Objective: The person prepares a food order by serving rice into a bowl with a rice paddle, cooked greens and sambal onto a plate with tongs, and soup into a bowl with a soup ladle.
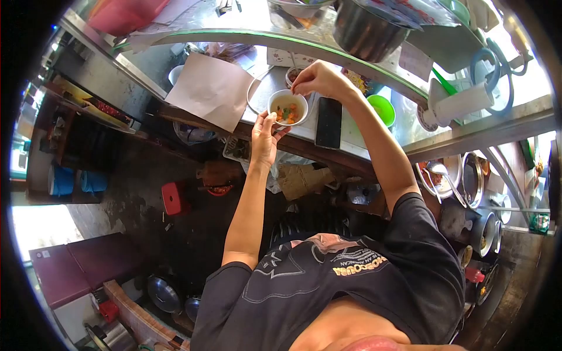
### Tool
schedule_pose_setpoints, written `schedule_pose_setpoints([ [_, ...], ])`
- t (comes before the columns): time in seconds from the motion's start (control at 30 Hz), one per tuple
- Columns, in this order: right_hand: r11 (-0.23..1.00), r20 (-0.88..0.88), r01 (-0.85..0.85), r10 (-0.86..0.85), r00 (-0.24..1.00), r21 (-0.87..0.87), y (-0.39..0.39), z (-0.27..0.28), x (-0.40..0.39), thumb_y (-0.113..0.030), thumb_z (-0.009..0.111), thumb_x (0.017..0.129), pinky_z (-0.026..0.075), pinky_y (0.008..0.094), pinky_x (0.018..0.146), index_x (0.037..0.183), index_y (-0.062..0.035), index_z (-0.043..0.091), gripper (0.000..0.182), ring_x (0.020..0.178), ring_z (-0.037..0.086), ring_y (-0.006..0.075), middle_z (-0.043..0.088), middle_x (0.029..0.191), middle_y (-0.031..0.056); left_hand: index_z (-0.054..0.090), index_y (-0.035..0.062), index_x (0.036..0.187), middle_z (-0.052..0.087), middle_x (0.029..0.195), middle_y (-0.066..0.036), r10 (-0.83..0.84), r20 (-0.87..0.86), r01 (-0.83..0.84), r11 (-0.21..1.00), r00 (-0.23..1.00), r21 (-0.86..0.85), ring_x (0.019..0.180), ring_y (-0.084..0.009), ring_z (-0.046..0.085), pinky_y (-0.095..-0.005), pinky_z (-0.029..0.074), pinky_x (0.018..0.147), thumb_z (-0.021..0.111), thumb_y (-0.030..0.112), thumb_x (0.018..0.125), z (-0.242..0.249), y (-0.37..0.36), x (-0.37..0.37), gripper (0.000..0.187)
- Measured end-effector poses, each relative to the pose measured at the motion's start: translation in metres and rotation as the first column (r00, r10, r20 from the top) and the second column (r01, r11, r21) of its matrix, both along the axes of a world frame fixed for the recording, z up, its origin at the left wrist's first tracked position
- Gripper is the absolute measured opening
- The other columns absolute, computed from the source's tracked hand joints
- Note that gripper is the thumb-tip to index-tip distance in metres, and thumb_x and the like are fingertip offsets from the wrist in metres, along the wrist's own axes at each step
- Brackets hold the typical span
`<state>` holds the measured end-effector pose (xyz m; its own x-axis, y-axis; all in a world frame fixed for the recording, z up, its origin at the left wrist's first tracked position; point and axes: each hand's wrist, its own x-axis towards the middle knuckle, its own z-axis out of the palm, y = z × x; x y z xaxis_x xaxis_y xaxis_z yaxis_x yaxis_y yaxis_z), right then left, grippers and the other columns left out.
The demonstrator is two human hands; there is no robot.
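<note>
A white bowl (304,110) of clear broth with orange carrot pieces and bits of green is held at the counter's front edge. My left hand (265,138) grips it from the near side, thumb at the rim and fingers beneath. Over the bowl's far right rim, my right hand (324,81) is pinched, fingertips pointing down; whatever is between them is too small to make out. Just behind these fingers stands a small cup (289,81) with dark contents and a spoon handle sticking out. A black phone (329,123) lies right of the bowl.
Brown paper (209,90) covers the counter's left part. A green cup (382,110) stands under my right forearm. Above, a glass shelf carries a metal pot (370,32). Pans with spoons (440,174) sit at right. A red stool-like object (174,198) is on the floor.
</note>
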<state>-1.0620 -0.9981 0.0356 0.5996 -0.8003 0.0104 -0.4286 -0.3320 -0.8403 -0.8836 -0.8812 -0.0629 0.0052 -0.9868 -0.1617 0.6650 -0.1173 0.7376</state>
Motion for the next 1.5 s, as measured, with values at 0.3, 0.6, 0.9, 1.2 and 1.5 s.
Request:
schedule_pose_setpoints([
  [0.3, 0.944, -0.132, 0.077, -0.125, 0.983, -0.321, 0.057, -0.012, -0.004, -0.006, 0.062, 0.066, 0.053, 0.0346, 0.068, 0.080, -0.0044, 0.071, 0.017, 0.070, 0.066, 0.0305, 0.065, 0.075, 0.0189, 0.049, 0.0057, 0.116, 0.057, 0.107, -0.006, -0.081, 0.025, 0.082, 0.997, 0.996, -0.011, 0.097, -0.0153, 0.056, -0.0364, 0.050, 0.082, 0.056, 0.021, 0.090, 0.014, 0.021, -0.023, 0.031],
  [0.6, 0.819, 0.058, 0.376, -0.391, 0.919, -0.434, 0.161, -0.002, -0.053, -0.006, 0.066, 0.069, 0.050, 0.0393, 0.067, 0.071, 0.0005, 0.060, 0.009, 0.074, 0.060, 0.0342, 0.060, 0.074, 0.0174, 0.047, 0.0038, 0.120, 0.054, 0.114, -0.008, -0.257, 0.086, 0.261, 0.964, 0.963, -0.040, 0.103, -0.0183, 0.056, -0.0360, 0.050, 0.084, 0.055, 0.027, 0.089, 0.020, 0.065, -0.053, 0.039],
  [0.9, 0.669, 0.245, 0.695, -0.651, 0.719, -0.264, 0.294, 0.017, -0.119, -0.006, 0.064, 0.075, 0.051, 0.0362, 0.066, 0.084, -0.0002, 0.064, 0.010, 0.075, 0.063, 0.0320, 0.061, 0.082, 0.0147, 0.046, 0.0053, 0.116, 0.055, 0.112, -0.007, -0.493, 0.044, 0.491, 0.870, 0.869, 0.050, 0.100, -0.0157, 0.057, -0.0316, 0.049, 0.087, 0.054, 0.018, 0.091, 0.039, 0.134, -0.116, 0.029],
  [1.2, 0.455, 0.393, 0.889, -0.809, 0.437, -0.051, 0.407, 0.012, -0.156, -0.004, 0.066, 0.078, 0.052, 0.0319, 0.068, 0.086, -0.0011, 0.064, 0.009, 0.076, 0.064, 0.0255, 0.061, 0.083, 0.0124, 0.042, 0.0026, 0.125, 0.053, 0.116, -0.009, -0.725, 0.136, 0.722, 0.687, 0.675, 0.078, 0.108, -0.0164, 0.054, -0.0319, 0.046, 0.092, 0.053, 0.013, 0.090, 0.045, 0.201, -0.187, 0.039],
  [1.5, 0.282, 0.308, 0.947, -0.897, 0.318, -0.155, 0.510, 0.017, -0.231, -0.001, 0.068, 0.073, 0.051, 0.0326, 0.071, 0.084, -0.0034, 0.064, 0.011, 0.080, 0.061, 0.0248, 0.061, 0.080, 0.0089, 0.046, 0.0044, 0.124, 0.054, 0.114, -0.007, -0.826, 0.110, 0.809, 0.564, 0.553, 0.165, 0.107, -0.0143, 0.053, -0.0319, 0.046, 0.090, 0.056, 0.017, 0.090, 0.033, 0.275, -0.282, 0.037],
])
